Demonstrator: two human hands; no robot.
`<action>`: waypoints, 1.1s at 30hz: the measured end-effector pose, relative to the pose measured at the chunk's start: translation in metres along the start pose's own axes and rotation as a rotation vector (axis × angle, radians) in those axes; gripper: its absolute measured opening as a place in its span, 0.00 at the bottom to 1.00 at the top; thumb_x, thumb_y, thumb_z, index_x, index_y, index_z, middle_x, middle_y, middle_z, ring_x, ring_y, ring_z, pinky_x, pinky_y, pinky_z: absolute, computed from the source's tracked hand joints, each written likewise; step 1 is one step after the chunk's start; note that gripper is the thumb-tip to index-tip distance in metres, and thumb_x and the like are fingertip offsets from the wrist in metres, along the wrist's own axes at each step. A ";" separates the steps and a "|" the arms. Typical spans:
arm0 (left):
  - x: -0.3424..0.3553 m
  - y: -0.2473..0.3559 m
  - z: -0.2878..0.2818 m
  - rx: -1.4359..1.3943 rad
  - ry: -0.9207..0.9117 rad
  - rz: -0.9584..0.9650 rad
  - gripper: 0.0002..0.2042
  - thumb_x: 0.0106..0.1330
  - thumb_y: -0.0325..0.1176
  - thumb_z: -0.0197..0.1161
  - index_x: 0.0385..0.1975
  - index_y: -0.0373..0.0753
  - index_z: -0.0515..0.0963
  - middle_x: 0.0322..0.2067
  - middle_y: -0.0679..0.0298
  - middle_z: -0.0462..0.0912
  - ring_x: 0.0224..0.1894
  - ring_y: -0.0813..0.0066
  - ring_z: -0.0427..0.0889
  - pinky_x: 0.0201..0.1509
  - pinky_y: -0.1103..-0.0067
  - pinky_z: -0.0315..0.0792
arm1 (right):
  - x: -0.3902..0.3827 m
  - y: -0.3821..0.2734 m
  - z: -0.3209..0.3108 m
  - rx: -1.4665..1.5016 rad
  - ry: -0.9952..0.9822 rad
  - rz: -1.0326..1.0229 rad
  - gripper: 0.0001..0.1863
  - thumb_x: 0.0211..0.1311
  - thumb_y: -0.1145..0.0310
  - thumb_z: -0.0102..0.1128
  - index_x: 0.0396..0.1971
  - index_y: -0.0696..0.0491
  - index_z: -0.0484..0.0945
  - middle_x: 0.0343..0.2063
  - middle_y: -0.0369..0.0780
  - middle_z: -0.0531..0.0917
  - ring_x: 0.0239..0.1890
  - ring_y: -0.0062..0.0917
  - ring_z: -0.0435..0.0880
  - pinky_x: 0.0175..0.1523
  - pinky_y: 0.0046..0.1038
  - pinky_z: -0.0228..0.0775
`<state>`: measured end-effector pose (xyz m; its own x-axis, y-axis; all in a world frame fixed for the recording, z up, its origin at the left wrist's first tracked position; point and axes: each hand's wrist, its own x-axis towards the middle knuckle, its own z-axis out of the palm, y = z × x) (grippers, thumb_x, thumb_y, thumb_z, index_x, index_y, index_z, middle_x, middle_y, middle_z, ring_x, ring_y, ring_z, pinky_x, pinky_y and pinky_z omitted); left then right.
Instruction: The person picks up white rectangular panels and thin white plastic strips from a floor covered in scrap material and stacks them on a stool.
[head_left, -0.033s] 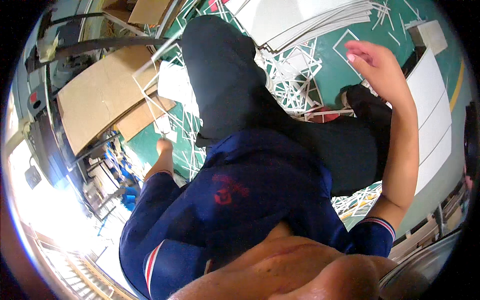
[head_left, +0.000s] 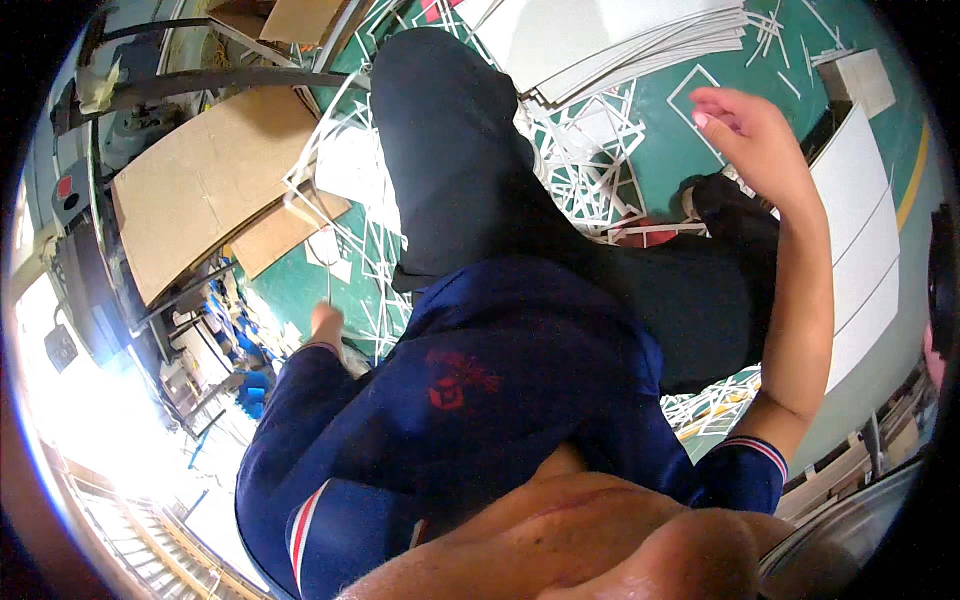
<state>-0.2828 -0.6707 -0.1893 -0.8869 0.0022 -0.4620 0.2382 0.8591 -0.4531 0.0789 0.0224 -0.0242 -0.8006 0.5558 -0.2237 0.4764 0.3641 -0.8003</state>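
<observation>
A: Please begin from the left. What do you see there?

B: There are large brown cardboard sheets (head_left: 200,190), and just to the right of them a thin white frame (head_left: 293,178). It is slightly blurred, beside the leg in dark trousers (head_left: 440,150).

A: And the left hand (head_left: 326,325)?

B: It is lower, above the green floor (head_left: 285,295). A thin strip (head_left: 329,285) rises from its fingers. The hand seems closed around this strip, but it is small there, so I cannot tell how tightly, nor whether the strip belongs to the frame.

A: What has just changed?

B: The left hand has come a little nearer to the body, and the white frame has shifted and looks more bent. In my judgement, this means the handling is now being done on the left side.

A: What follows to the right?

B: A tangled heap of white frames (head_left: 590,150) lies beyond the legs, near a stack of white sheets (head_left: 620,45). Then comes a square frame (head_left: 683,81), flat on the floor.

A: And the right hand (head_left: 750,135)?

B: It is half open, with fingers curled, and I see nothing in it. It has hardly moved. White panels (head_left: 865,220) lie farther right.
</observation>
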 end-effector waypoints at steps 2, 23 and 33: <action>-0.049 -0.081 0.034 0.242 -0.369 0.022 0.15 0.56 0.36 0.51 0.35 0.32 0.76 0.34 0.48 0.79 0.40 0.54 0.78 0.42 0.67 0.72 | 0.010 -0.005 0.012 -0.052 -0.036 -0.011 0.18 0.54 0.63 0.56 0.41 0.59 0.75 0.30 0.46 0.80 0.32 0.29 0.78 0.39 0.27 0.69; 0.039 0.421 -0.457 -1.216 0.114 1.167 0.10 0.57 0.35 0.58 0.26 0.33 0.77 0.18 0.65 0.77 0.20 0.79 0.72 0.25 0.79 0.65 | 0.069 -0.007 0.062 -0.299 -0.242 -0.076 0.19 0.54 0.60 0.54 0.42 0.57 0.75 0.31 0.46 0.80 0.34 0.38 0.79 0.40 0.33 0.69; -0.016 0.613 -0.273 -0.498 0.215 0.871 0.25 0.52 0.46 0.58 0.47 0.36 0.71 0.48 0.50 0.72 0.51 0.54 0.70 0.56 0.69 0.63 | 0.067 0.014 0.037 -0.328 -0.160 -0.080 0.18 0.53 0.59 0.55 0.40 0.56 0.76 0.31 0.46 0.80 0.35 0.40 0.79 0.41 0.35 0.70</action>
<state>-0.2310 -0.0044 -0.2515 -0.5485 0.7764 -0.3104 0.6855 0.6301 0.3648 0.0186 0.0366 -0.0712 -0.8743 0.4014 -0.2730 0.4805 0.6363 -0.6034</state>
